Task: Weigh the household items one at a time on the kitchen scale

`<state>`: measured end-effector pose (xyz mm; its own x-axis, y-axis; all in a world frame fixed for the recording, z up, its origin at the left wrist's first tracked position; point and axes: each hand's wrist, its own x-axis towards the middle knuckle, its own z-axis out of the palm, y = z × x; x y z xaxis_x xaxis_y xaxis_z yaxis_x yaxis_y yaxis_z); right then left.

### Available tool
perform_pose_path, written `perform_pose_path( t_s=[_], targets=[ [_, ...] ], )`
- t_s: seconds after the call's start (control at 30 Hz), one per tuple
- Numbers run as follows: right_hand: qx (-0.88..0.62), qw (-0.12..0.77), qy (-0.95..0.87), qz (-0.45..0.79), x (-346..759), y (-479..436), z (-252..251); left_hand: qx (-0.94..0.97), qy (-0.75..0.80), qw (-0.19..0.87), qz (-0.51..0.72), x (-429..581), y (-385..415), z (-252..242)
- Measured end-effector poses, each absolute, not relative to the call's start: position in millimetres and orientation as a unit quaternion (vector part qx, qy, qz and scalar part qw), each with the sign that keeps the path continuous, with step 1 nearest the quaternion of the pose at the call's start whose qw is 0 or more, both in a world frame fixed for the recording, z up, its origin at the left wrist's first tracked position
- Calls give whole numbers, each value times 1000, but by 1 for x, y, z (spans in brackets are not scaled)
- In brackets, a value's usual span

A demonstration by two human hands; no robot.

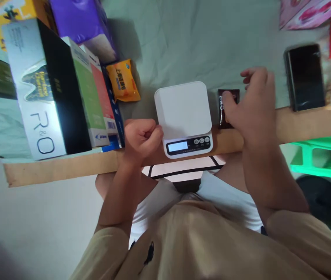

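Observation:
A white kitchen scale [184, 111] stands at the near edge of the table, its small display lit and nothing on its platform. My left hand [141, 137] is closed in a fist, with nothing showing in it, and rests against the scale's front left corner. My right hand [251, 107] hovers to the right of the scale, slightly blurred, with the fingers loosely spread. Its thumb lies on a small dark packet [229, 96] that is flat on the table beside the scale.
Tall boxes [46, 89] stand in a row at the left, with an orange snack packet [123, 81] behind them. A black phone [305, 76] lies at the right, pink and red boxes beyond it. A green plastic stool [319, 159] sits below the table edge [66, 169].

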<state>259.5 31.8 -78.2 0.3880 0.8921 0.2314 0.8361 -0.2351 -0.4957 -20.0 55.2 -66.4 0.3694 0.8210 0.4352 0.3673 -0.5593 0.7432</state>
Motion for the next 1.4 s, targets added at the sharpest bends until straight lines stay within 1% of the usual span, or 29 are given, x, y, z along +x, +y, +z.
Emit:
perform_pose_path(
  t_s=[0.13, 0.23, 0.33, 0.47, 0.57, 0.63, 0.7, 0.77, 0.9, 1.0, 1.1, 1.17, 1.23, 1.33, 1.4],
  targets=[
    [-799, 172, -570, 90, 253, 21, -70, 768, 403, 274, 416, -14, 59, -70],
    [-814, 113, -555, 132, 253, 15, -67, 756, 430, 274, 410, -14, 58, -73],
    [-822, 105, -540, 146, 254, 14, -68, 749, 452, 283, 395, -17, 56, -75],
    [-840, 108, -516, 130, 252, 19, -62, 747, 454, 283, 395, -18, 57, -75],
    [-844, 169, -500, 93, 241, 20, -48, 751, 423, 281, 423, -16, 58, -73],
    [-808, 236, -535, 68, 224, 18, -37, 754, 407, 283, 431, -15, 57, -72],
    [-753, 278, -591, 79, 202, 17, -32, 756, 412, 287, 420, -15, 57, -72],
    [-714, 285, -628, 119, 182, 19, -35, 757, 419, 292, 407, -16, 56, -72],
    [-690, 250, -652, 193, 159, 27, -57, 754, 422, 298, 405, -18, 54, -73],
    [-691, 244, -651, 195, 157, 32, -64, 755, 413, 300, 412, -18, 55, -73],
    [-692, 263, -648, 178, 164, 36, -56, 758, 407, 295, 415, -17, 56, -73],
    [-679, 316, -643, 161, 173, 37, -50, 757, 400, 293, 426, -17, 56, -73],
    [-644, 404, -630, 160, 186, 36, -50, 753, 381, 298, 446, -16, 54, -72],
    [-562, 541, -586, 220, 204, 31, -60, 753, 311, 326, 479, -15, 51, -70],
    [-516, 587, -577, 238, 210, 28, -69, 760, 253, 345, 488, -14, 49, -67]
  ],
)
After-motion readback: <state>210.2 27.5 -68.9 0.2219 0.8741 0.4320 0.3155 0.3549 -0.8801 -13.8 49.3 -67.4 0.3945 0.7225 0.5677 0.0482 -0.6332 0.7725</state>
